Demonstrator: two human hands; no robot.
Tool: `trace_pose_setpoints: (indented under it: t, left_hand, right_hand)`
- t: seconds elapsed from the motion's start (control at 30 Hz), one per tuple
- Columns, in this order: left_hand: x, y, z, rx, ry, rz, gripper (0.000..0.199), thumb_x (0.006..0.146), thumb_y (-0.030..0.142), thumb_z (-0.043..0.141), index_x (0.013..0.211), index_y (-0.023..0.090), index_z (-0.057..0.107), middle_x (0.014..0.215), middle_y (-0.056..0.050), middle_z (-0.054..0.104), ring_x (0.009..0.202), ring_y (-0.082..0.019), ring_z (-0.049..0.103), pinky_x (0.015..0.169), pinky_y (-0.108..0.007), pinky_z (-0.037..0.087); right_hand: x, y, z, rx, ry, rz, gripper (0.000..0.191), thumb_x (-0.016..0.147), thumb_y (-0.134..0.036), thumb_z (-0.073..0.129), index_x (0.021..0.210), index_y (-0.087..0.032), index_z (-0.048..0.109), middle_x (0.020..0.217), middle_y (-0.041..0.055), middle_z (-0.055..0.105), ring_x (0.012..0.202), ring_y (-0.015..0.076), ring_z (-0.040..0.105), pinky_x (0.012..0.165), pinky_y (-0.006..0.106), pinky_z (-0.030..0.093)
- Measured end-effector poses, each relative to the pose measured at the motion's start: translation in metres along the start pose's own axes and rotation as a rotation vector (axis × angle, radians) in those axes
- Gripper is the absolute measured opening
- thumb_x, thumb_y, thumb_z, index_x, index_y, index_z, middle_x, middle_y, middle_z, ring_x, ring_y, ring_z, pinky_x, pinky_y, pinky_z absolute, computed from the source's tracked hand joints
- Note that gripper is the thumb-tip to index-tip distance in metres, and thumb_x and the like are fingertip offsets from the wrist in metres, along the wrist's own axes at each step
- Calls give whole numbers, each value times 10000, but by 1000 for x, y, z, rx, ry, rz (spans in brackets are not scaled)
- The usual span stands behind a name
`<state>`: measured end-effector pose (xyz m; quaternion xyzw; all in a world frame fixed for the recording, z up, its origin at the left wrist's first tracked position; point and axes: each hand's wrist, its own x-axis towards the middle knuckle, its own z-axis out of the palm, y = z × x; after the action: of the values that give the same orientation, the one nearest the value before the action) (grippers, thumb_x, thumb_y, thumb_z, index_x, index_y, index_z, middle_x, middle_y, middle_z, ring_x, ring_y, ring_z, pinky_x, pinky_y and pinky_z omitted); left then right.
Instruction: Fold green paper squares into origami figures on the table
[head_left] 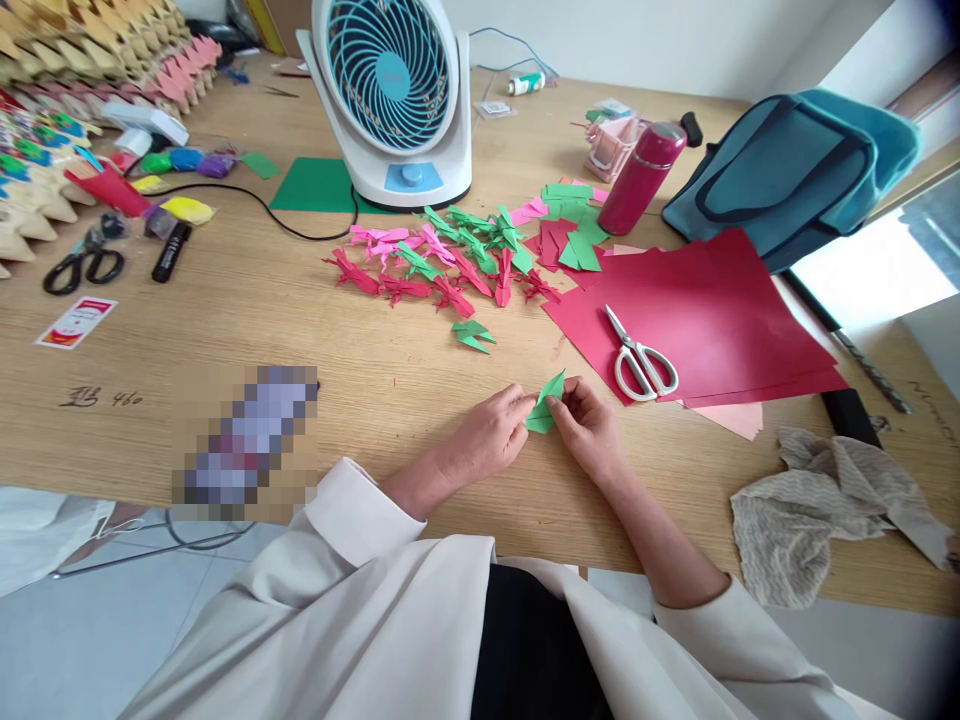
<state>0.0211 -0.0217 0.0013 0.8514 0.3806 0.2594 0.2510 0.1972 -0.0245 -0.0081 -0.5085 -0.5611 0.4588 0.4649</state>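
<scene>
A small folded piece of green paper is held between my two hands near the table's front edge. My left hand pinches its left side, the fingers pressed together. On the paper's right side, the thumb and curled fingers of my right hand grip it. Just beyond my hands lies a separate folded green piece. Farther back spreads a pile of red, pink and green folded paper figures. White-handled scissors rest on red sheets to the right of my hands.
A fan stands at the back, beside a red bottle and a teal bag. Black scissors and a marker lie at the left. A crumpled cloth is at the right edge, and a blurred object at front left.
</scene>
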Motion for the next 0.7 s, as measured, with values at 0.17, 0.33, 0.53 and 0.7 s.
trace_pose_setpoints:
  t: [0.17,0.33,0.53,0.7]
  left_hand:
    - [-1,1,-1,156,-47,15,248,858,25,410,1025,135,556,955,-78,540,924,-208,550,853,-332,497]
    - [-1,3,-2,197,-72,18,253,857,31,418,1045,132,554,966,-83,552,941,-213,563,861,-337,498]
    - [-2,0,1,167,-34,25,241,852,34,418,1009,133,572,923,-77,552,898,-208,558,820,-325,486]
    - [-1,-2,1,51,33,20,250,834,9,424,953,155,588,853,-41,523,835,-177,543,772,-282,468]
  right_hand:
    - [0,-3,1,-5,22,14,135,862,-309,631,812,-224,538,673,-42,472,604,122,420,562,275,353]
    - [1,-6,2,8,41,39,152,828,-318,656,804,-222,542,667,-44,475,594,118,430,550,269,363]
    - [1,-7,2,62,56,61,162,817,-334,675,811,-225,555,678,-36,503,596,119,455,547,265,390]
    - [2,-7,2,88,50,62,187,818,-371,684,811,-231,560,680,-29,519,604,127,476,543,262,410]
